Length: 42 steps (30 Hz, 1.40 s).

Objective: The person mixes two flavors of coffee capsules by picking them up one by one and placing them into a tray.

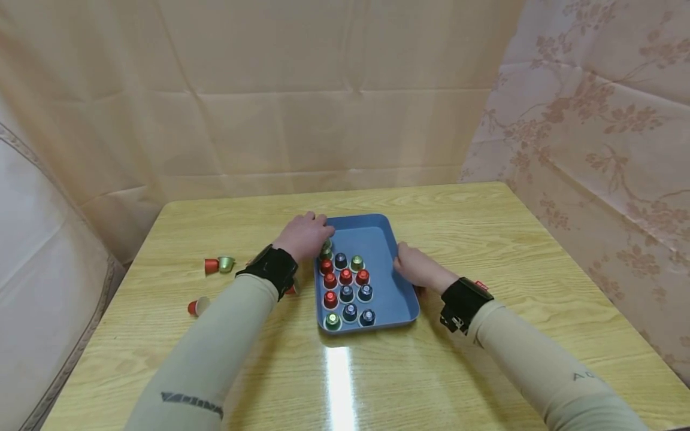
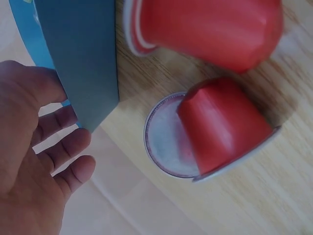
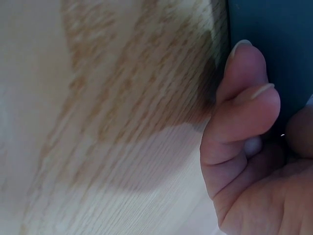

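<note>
A blue rectangular tray [image 1: 377, 245] lies on the table between both hands. Rows of upturned coffee capsules fill its left side and front: red capsules [image 1: 346, 276], dark blue capsules [image 1: 350, 312] and green capsules [image 1: 332, 321]. My left hand [image 1: 304, 235] holds the tray's far left corner, its fingers bent around the wall in the left wrist view and partly covering the green capsules there. Across from it, my right hand [image 1: 420, 267] grips the right wall. In the right wrist view its fingers [image 3: 244, 117] curl against the outer side.
Left of the tray, a loose red capsule [image 1: 211, 266] and a green capsule [image 1: 226, 264] lie together, with another red capsule [image 1: 193, 307] nearer. Red capsules [image 2: 222, 129] lie beside the tray under my left wrist. Curtains [image 1: 345, 120] hang behind the wooden table [image 1: 463, 215].
</note>
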{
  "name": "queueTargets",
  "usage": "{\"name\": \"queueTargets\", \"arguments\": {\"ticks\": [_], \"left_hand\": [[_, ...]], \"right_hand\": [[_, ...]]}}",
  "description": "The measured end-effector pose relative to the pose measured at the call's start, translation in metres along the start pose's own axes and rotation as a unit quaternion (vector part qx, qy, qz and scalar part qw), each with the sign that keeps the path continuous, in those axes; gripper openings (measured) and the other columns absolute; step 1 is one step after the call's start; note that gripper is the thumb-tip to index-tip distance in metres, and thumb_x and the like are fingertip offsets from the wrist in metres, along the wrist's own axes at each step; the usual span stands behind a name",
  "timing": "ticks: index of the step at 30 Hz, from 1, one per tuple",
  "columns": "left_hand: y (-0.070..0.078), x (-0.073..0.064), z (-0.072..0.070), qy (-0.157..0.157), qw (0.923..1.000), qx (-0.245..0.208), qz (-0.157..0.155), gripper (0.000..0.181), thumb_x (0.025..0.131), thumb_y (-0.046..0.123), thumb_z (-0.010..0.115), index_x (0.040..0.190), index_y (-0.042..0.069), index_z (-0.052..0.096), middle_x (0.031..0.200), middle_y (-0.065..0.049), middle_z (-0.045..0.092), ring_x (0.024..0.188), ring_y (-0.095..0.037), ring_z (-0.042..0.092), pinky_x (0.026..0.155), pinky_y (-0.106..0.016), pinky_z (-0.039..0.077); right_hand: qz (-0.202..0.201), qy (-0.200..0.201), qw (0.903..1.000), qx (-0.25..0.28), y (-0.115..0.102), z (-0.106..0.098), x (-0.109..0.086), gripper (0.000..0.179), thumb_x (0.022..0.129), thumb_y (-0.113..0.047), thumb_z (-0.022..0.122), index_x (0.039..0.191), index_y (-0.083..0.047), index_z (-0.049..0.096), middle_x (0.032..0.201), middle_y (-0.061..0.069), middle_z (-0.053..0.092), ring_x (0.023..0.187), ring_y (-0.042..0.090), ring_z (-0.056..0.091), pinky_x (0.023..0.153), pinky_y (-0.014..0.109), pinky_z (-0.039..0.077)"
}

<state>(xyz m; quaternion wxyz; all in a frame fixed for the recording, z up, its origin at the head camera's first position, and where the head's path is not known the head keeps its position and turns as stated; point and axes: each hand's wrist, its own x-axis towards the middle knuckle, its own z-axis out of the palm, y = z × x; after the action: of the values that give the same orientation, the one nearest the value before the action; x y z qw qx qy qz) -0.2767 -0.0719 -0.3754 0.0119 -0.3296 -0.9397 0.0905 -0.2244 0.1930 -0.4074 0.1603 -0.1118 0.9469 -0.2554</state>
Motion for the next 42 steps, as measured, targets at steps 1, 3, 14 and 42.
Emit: {"name": "queueTargets", "arguments": {"ticks": [1,3,14,42], "left_hand": [[0.000,0.000,0.000,-0.004,1.0000,0.003,-0.001,0.028,0.097,0.012,0.058,0.123,0.018,0.064,0.120,-0.011,0.057,0.105,-0.030,0.050,0.091,-0.045,0.048],[0.001,0.000,-0.001,-0.010,0.9999,0.006,-0.001,0.028,0.097,0.012,0.057,0.124,0.018,0.063,0.121,-0.011,0.056,0.105,-0.030,0.049,0.091,-0.045,0.048],[-0.013,-0.013,-0.003,0.022,0.9995,-0.021,-0.009,0.035,0.094,0.018,0.063,0.127,0.010,0.056,0.120,-0.013,0.055,0.104,-0.029,0.052,0.090,-0.044,0.050],[-0.035,-0.049,0.000,-0.157,0.9756,-0.116,-0.101,0.036,0.093,0.036,0.058,0.116,0.009,0.056,0.101,-0.009,0.065,0.089,-0.025,0.061,0.078,-0.050,0.053]], "right_hand": [[-0.001,0.001,1.0000,0.000,0.000,0.000,0.000,0.030,0.100,-0.008,0.031,0.121,0.012,0.034,0.075,0.020,0.055,0.037,0.024,0.056,0.034,0.037,0.049],[0.000,0.000,1.0000,-0.002,0.000,0.000,0.000,0.030,0.101,-0.008,0.031,0.122,0.012,0.034,0.075,0.020,0.055,0.037,0.024,0.056,0.034,0.037,0.049],[-0.004,0.000,0.9999,-0.011,-0.001,0.000,-0.001,0.028,0.101,-0.008,0.032,0.120,0.012,0.036,0.074,0.019,0.055,0.037,0.024,0.056,0.034,0.037,0.049],[-0.007,-0.002,0.9999,-0.013,0.000,0.001,-0.001,0.027,0.101,-0.008,0.032,0.120,0.011,0.035,0.070,0.018,0.055,0.037,0.025,0.055,0.034,0.038,0.048]]}}
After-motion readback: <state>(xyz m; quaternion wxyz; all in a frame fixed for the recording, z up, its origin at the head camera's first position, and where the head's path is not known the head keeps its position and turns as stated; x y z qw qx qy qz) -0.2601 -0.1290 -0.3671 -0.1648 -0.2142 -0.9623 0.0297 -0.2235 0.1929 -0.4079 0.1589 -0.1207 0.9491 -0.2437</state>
